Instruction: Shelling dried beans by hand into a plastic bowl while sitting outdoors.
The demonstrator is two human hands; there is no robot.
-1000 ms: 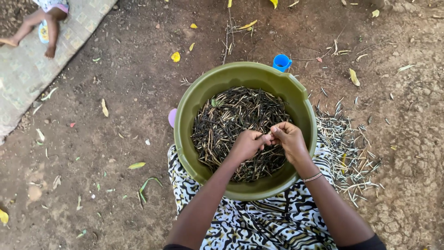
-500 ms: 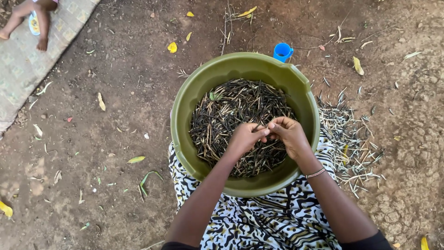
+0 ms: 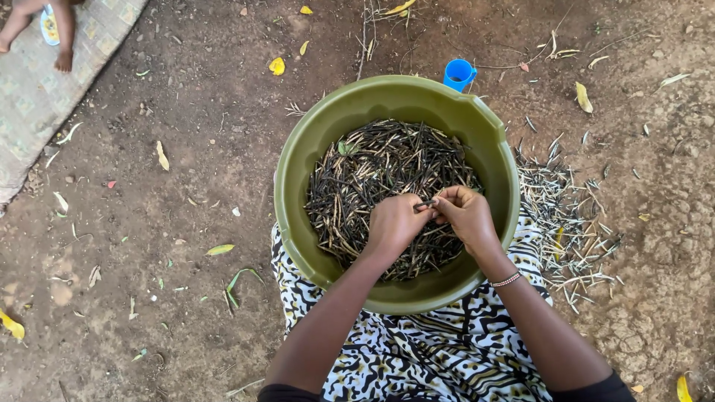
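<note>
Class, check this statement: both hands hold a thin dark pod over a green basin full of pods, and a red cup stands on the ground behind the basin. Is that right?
Not quite. The cup is blue, not red, as the head view shows. The rest holds: the left hand and right hand hold a thin dark pod over the green basin full of pods.

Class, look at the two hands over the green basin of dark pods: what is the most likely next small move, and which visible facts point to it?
Probably the hands pull apart to split the pod. The left hand and right hand pinch one thin dark pod between their fingertips above the heap in the green basin, and pale strands lie on the ground beside it.
</note>
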